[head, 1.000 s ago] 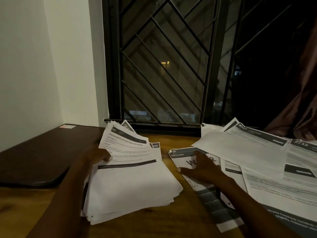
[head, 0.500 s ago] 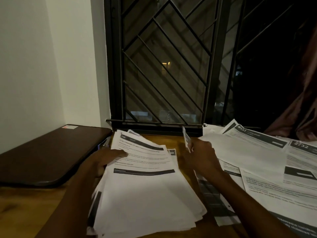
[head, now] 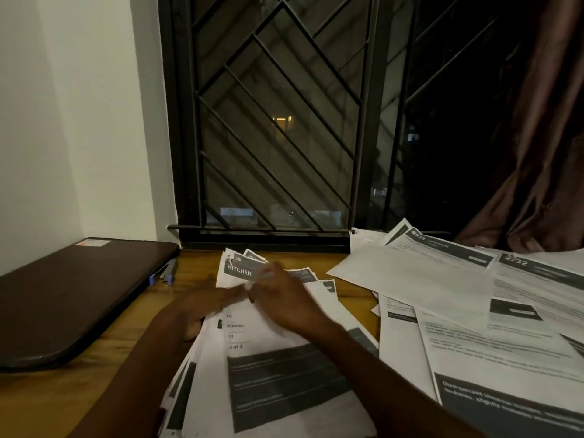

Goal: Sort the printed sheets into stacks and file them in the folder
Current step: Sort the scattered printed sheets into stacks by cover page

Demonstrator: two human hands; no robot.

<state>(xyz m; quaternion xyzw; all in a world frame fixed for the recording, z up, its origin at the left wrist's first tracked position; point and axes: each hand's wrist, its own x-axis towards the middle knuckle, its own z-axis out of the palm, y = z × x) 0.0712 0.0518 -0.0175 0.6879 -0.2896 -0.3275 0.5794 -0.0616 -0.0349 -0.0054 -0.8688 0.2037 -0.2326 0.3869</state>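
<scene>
Because the stack (head: 186,390), lower centre, is thin limp paper that slides readily, take it by the edges; right hand (head: 286,303) pinches the top sheet (head: 278,384) near its upper end; left hand (head: 202,311) fingers lie straight against the stack's left edge.

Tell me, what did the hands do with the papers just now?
The right hand picked the KITCHEN sheet up off the table and carried it left onto the stack. The left hand stayed at the stack's left edge. The loose sheets on the right did not move.
</scene>
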